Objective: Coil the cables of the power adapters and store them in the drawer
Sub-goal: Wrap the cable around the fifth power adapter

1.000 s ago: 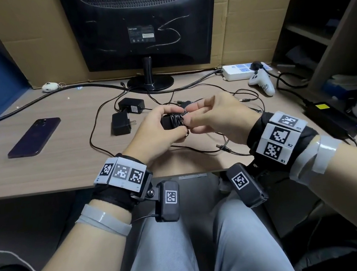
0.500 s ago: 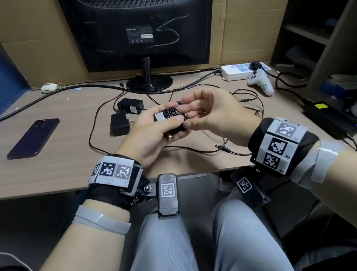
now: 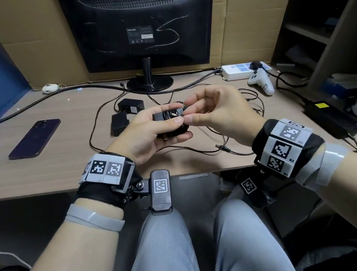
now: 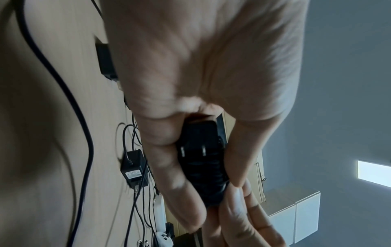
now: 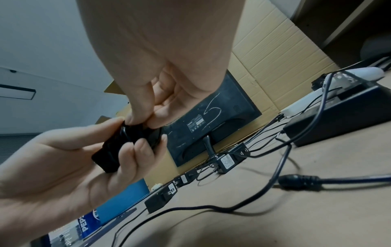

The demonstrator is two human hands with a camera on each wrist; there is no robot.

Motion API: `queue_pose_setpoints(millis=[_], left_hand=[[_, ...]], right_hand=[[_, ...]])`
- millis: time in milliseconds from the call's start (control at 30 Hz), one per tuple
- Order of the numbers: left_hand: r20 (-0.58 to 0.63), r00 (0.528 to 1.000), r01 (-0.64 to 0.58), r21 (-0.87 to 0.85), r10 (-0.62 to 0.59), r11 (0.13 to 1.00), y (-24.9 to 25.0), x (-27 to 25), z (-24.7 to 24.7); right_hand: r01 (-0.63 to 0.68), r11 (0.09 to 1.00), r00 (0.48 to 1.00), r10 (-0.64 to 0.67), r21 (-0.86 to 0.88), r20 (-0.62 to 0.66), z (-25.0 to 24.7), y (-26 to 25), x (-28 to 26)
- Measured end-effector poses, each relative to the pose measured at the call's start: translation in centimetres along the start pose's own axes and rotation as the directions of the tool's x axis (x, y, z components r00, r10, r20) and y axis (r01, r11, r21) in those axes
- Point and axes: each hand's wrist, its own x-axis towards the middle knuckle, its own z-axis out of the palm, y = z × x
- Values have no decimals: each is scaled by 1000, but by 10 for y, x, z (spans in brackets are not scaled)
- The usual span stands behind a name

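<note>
A black power adapter point(image 3: 168, 126), its thin cable wound round the body, lies in my left hand point(image 3: 182, 128) above the desk's front middle. The thumb presses on top and the fingers curl underneath; its metal prongs point(image 4: 192, 151) point toward the wrist. My right hand point(image 3: 187, 115) pinches the cable's end at the adapter's top face point(image 5: 135, 132). Two more black adapters point(image 3: 131, 106) point(image 3: 119, 124) lie on the desk behind, their cables point(image 3: 197, 150) loose across it. No drawer is in view.
A monitor point(image 3: 141, 27) stands at the back in front of cardboard. A dark phone point(image 3: 35, 139) lies left. At the right are a white power strip point(image 3: 239, 71), a white controller point(image 3: 261, 81), a big black power brick point(image 3: 332, 116) and shelves point(image 3: 317, 28).
My left hand has turned palm up and lifted the adapter slightly. The right hand has shifted from beside the adapter to pinching the cable end on top.
</note>
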Motion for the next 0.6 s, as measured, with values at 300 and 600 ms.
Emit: queue_pose_setpoints(millis=[300, 600], left_hand=[[136, 989, 58, -14, -56, 998, 2, -10, -4], [170, 982, 98, -57, -87, 994, 5, -14, 0]], right_hand=[[172, 958, 958, -108, -229, 266, -13, -11, 3], [130, 972, 958, -73, -194, 278, -17, -13, 8]])
